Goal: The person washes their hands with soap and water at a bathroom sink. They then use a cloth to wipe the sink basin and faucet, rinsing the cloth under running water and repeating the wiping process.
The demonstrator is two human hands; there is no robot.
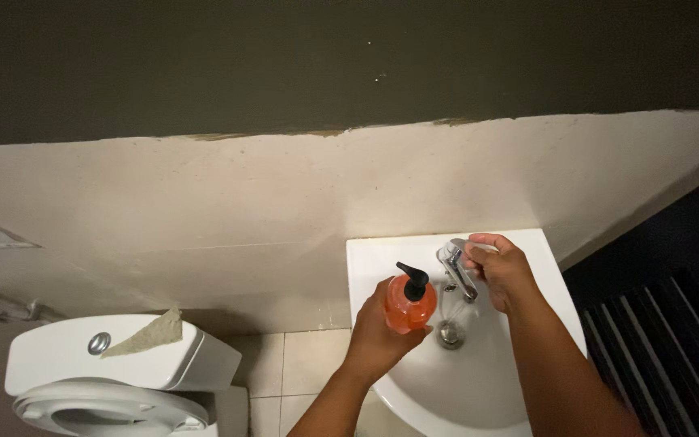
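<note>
Left grip [380,336] was clenched around an orange soap bottle [408,306] with a black pump, held over the white sink [479,388]; the right grip [502,271] grasped the chrome faucet [456,265] handle. Behind the sink stood a cream wall beneath a dark upper band. To the left sat a white toilet [115,364] on pale floor tiles [293,368].

Two-tone wall [204,202], tiled floor [285,372], white toilet [115,364], dim light.
</note>
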